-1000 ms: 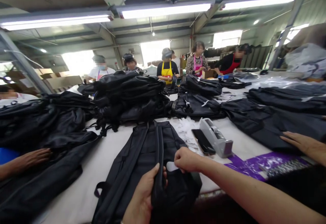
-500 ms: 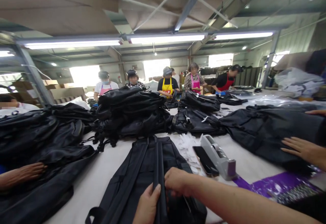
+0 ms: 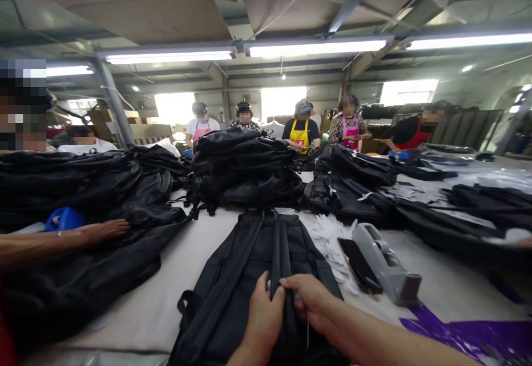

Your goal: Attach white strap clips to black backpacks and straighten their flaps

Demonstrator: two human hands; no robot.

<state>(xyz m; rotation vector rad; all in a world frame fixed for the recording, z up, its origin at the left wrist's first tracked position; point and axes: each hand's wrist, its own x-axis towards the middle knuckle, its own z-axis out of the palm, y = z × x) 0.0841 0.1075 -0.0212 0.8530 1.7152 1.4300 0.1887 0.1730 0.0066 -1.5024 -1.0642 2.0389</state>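
A black backpack (image 3: 233, 277) lies on the table before me, its two shoulder straps facing up. My left hand (image 3: 266, 313) is closed around the right-hand shoulder strap (image 3: 281, 249), thumb on top. From the other side my right hand (image 3: 313, 299) pinches the same strap, its fingertips almost meeting the left thumb. A thin pale strand (image 3: 308, 330) hangs below my right hand; what it belongs to is hidden. A small whitish bit shows beside my left fingers, too small to name.
Beyond the backpack rise stacked black bags (image 3: 249, 172). To its right lie white tags (image 3: 328, 238), a black phone (image 3: 359, 266), a grey tape dispenser (image 3: 386, 266) and purple plastic (image 3: 461, 327). A co-worker's hand (image 3: 103, 232) rests on bags at left; several people stand across the table.
The view has swung left. My right hand has come round to pinch the strap near my left thumb. The right-hand co-worker's bag has shifted, and a blue object now shows at left.
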